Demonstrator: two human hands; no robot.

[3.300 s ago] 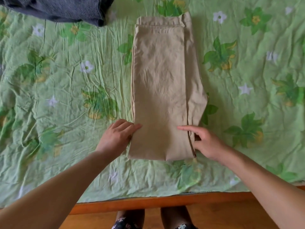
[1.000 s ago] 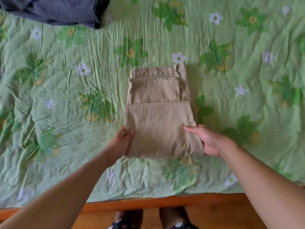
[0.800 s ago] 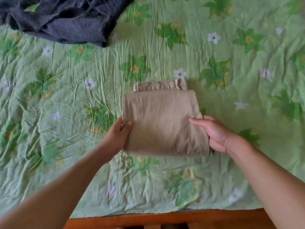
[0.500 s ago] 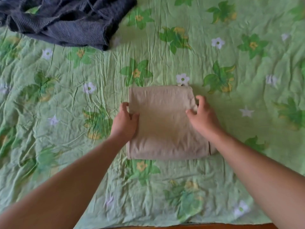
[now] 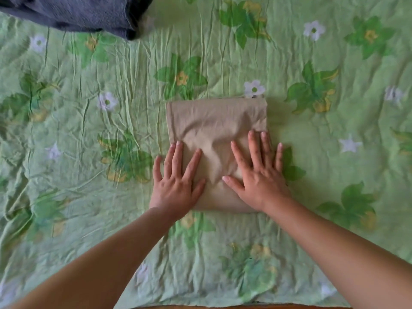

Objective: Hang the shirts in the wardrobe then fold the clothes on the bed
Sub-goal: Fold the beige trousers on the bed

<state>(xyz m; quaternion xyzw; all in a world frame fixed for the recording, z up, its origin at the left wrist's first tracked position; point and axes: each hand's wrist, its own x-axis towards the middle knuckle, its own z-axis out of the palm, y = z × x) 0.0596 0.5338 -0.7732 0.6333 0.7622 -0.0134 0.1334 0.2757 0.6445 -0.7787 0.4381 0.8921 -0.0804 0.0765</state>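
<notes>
Shifted from gripping the tan trousers (image 5: 211, 121) to pressing them flat, left hand (image 5: 176, 188) and right hand (image 5: 258, 181) splayed, grasping nothing; probably folded, leaving the grey garment (image 5: 78, 14) at eleven o'clock.

Left hand (image 5: 176, 186): your hand is bare, seen from the back, with faint knuckle creases.
Right hand (image 5: 259, 181): bare too; you can see tendon lines running across its back toward the knuckles.
Fingers (image 5: 254, 150): all five show on each of your hands, slim and tapering.
Nails (image 5: 251, 133): short, rounded, trimmed close to the tips, with a slight sheen.
Left forearm (image 5: 107, 259): uncovered from your wrist to the lower edge of the view; its near part is soft with blur.
Right forearm (image 5: 334, 248): uncovered likewise, smooth, widening toward you.
Clothing: what you wear lies outside the view.
</notes>
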